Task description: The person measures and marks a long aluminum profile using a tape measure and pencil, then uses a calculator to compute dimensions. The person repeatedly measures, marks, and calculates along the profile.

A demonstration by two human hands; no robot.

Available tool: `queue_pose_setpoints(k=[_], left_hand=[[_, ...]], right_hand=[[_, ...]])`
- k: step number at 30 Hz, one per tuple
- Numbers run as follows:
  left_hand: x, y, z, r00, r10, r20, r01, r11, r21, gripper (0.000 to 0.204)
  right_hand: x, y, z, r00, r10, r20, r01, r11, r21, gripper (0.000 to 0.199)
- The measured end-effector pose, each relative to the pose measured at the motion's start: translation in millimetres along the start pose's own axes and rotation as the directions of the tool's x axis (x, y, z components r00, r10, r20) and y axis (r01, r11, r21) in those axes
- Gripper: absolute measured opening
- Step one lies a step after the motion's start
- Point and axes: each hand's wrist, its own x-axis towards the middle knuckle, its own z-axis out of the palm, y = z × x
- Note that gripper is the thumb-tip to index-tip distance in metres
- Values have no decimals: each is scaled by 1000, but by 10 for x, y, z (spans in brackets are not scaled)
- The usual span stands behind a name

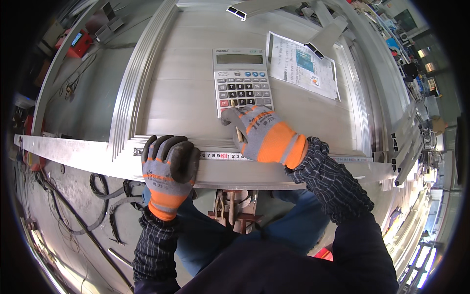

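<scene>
My left hand (171, 169), in a grey and orange glove with dark fingertips, lies over the near rail of an aluminium frame (274, 172). Its fingers are laid across the rail and the thumb stands off to the side. Beneath them runs the white blade of a tape measure (223, 156), partly covered by both hands. My right hand (267, 132), gloved alike, pinches a thin pencil (239, 134) whose tip reaches the lower keys of a calculator (240, 78). The calculator lies on the silvery panel inside the frame; my fingers hide its bottom rows.
Right of the calculator lies a printed sheet (303, 66), with the cut end of an aluminium profile (325, 39) over its edge. Another profile (259, 9) crosses the far side. A red device (74, 43) sits at far left; black hoses (100, 188) lie on the floor.
</scene>
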Motion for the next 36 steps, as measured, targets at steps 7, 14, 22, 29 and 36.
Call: queue_pose_setpoints(k=[7, 14, 22, 29, 36], left_hand=[[-17, -5, 46, 1000, -13, -14, 12, 1000, -23, 25], [-13, -18, 30, 1000, 11, -14, -11, 1000, 1, 26], [-17, -28, 37, 1000, 14, -10, -14, 1000, 10, 25], [-33, -26, 60, 1000, -27, -15, 26, 999, -22, 24], [-64, -53, 77, 1000, -23, -7, 23, 1000, -18, 24]], right_hand=[[-198, 407, -31, 873, 63, -484, 16, 988, 156, 25], [-171, 442, 27, 914, 35, -404, 63, 971, 229, 31], [-4, 487, 270, 954, 185, -236, -135, 967, 215, 42], [44, 481, 190, 929, 34, -367, 65, 965, 255, 38], [48, 431, 250, 934, 137, -329, -57, 969, 241, 26]])
